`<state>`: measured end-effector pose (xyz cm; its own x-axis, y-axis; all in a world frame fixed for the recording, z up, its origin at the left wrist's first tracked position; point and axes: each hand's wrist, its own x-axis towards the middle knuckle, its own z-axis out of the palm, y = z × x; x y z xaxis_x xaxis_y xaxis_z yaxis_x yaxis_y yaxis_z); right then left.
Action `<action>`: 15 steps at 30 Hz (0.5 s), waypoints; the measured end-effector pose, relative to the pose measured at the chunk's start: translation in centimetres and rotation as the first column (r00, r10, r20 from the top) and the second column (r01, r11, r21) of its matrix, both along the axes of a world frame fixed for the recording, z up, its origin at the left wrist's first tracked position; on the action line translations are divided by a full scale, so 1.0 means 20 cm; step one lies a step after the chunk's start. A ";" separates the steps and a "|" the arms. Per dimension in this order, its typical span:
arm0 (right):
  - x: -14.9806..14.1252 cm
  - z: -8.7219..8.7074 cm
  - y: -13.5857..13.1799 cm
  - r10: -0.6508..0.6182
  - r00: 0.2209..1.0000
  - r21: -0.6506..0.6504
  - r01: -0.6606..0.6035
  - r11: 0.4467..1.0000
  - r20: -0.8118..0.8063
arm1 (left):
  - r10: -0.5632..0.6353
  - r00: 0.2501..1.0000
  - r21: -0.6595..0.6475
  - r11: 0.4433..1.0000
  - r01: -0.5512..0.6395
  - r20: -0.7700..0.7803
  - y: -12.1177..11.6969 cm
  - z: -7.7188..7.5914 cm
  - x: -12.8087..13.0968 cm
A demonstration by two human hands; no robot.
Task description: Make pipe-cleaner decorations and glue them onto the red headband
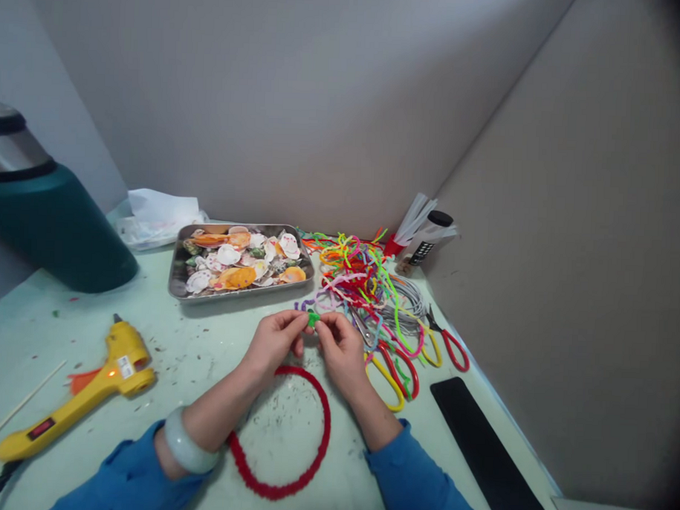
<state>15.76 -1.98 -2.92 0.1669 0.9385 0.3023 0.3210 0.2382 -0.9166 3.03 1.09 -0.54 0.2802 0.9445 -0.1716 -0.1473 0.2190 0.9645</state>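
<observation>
Between the fingertips of both hands is a small piece of green pipe cleaner, mostly hidden by the fingers. My left hand pinches it from the left, and my right hand pinches it from the right. Just below the hands a red fuzzy ring lies on the table, partly covered by my left forearm. Beyond my right hand spreads a tangled heap of coloured pipe cleaners.
A metal tray of shells stands behind the hands. To the left are a yellow glue gun and a large teal bottle. Red-handled scissors, a black strip and a black-capped container are at the right.
</observation>
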 end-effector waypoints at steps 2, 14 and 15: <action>0.00 0.00 0.00 -0.011 1.000 0.001 0.011 1.000 0.017 | 0.006 1.000 0.002 1.000 -0.006 -0.003 0.00 0.00 0.00; 0.01 0.01 -0.01 -0.017 1.000 -0.013 0.018 1.000 0.018 | -0.017 0.990 0.123 0.992 0.035 -0.143 0.02 -0.05 0.00; 0.00 0.00 -0.01 -0.008 1.000 -0.030 0.008 1.000 -0.009 | -0.016 0.989 0.130 0.991 0.035 -0.148 0.02 -0.06 0.00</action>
